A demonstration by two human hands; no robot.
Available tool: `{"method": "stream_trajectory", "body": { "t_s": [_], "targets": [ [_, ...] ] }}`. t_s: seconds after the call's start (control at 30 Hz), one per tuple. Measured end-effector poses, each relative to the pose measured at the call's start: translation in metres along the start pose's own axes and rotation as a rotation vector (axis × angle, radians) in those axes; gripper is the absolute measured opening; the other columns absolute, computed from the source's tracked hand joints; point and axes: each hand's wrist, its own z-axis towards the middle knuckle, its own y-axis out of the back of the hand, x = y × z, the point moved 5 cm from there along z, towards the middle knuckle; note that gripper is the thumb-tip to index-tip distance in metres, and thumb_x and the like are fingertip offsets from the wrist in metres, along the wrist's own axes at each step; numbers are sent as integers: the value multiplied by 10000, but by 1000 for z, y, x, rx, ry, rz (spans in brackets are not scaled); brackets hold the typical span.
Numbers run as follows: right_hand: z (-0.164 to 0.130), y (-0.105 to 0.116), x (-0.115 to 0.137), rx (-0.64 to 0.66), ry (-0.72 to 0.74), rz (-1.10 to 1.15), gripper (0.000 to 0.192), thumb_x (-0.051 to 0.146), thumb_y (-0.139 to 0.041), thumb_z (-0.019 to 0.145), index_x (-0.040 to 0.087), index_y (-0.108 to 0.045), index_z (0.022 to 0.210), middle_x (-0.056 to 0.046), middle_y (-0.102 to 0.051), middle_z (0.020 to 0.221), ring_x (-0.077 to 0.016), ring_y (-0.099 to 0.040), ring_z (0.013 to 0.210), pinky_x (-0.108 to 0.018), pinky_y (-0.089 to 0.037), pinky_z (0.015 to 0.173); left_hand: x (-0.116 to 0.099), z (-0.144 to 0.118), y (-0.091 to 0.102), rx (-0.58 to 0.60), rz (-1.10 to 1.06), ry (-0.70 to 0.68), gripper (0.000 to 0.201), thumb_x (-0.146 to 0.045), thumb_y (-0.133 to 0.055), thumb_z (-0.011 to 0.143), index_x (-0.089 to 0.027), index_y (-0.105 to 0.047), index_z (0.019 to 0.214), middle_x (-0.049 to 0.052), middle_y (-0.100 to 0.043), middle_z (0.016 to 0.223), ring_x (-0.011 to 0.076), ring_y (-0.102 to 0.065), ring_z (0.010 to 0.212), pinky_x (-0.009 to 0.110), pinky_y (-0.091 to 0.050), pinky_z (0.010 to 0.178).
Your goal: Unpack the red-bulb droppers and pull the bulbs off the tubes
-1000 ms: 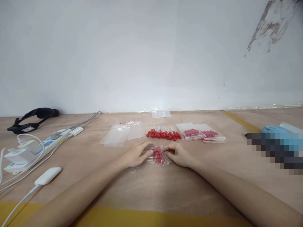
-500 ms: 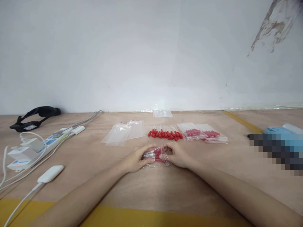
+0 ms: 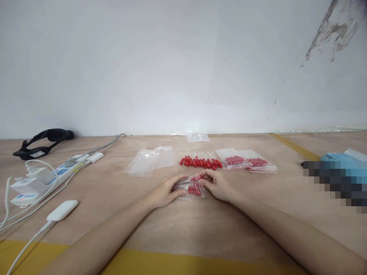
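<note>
Partly, both hands (image 3: pixel 191 188) cover a clear bag (image 3: pixel 191 186) of red-tipped pieces.

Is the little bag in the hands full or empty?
Not empty. The clear bag, held between the left hand and right hand, shows red-tipped sticks through the plastic.

One head-worn camera is looking forward and slightly down across the plywood tabletop (image 3: pixel 183 225), facing the white wall (image 3: pixel 172 65) at 12 o'clock. Both forearms are entering near the lens from 6 o'clock; far items are perhaps distorted.
</note>
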Motion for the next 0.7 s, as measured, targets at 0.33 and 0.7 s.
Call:
{"method": "stream_trajectory", "body": {
  "t_s": [0.33, 0.7],
  "targets": [
    [-3, 16, -9, 107, -68, 63, 342, 385, -610, 704, 174, -543, 965, -18, -611, 804, -121, -567, 695, -264, -463, 643, -3, 0, 1, 15, -4, 28, 453, -417, -515, 809, -211, -463, 1208, 45, -589, 1095, 196, -558, 935, 306, -423, 834],
    [3, 49, 7, 118, -173, 89, 309, 335, -691, 601, 164, -667, 858, -48, -679, 839, -169, -616, 788, -301, -488, 728, 2, 0, 1, 32, 19, 63, 461, -436, -499, 809, -196, -469, 1201, 48, -613, 1010, 185, -564, 832, 298, -442, 751]
  ]
}}
